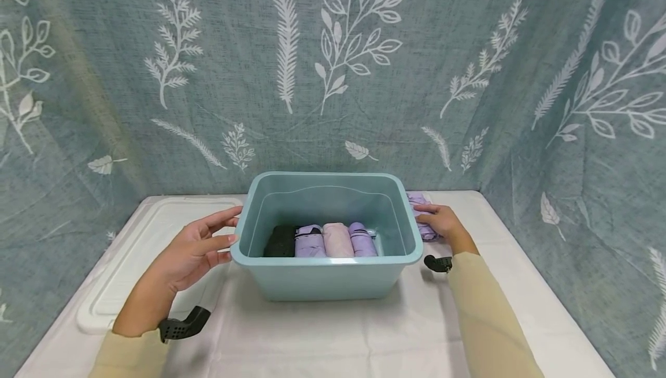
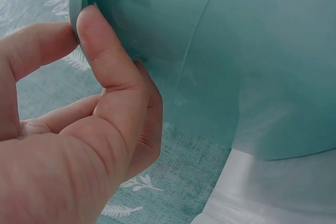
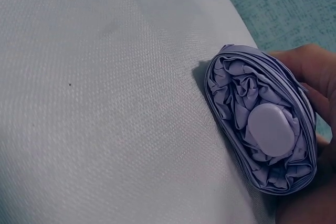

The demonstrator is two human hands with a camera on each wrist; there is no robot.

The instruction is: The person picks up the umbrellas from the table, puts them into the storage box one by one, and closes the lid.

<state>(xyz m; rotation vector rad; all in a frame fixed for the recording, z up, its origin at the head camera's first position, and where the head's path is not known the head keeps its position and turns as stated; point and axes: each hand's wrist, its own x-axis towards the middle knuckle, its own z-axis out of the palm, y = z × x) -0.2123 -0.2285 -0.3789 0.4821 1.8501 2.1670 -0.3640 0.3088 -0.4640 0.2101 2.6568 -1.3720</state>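
Observation:
My left hand rests its thumb and fingertips against the left rim of a blue-green plastic bin. In the left wrist view the thumb lies at the underside of that rim. To the right of the bin, my right hand grips a folded purple umbrella, its pale oval end and gathered cloth facing the right wrist camera. In the head view the bin hides part of this umbrella. Inside the bin lie a black bundle, two purple folded umbrellas and a pink one, side by side.
A white lid lies flat on the left of the white-covered table, partly beneath my left forearm. Blue-green curtains with white leaf prints stand behind and on both sides. Bare bin floor shows at the right of the bundles.

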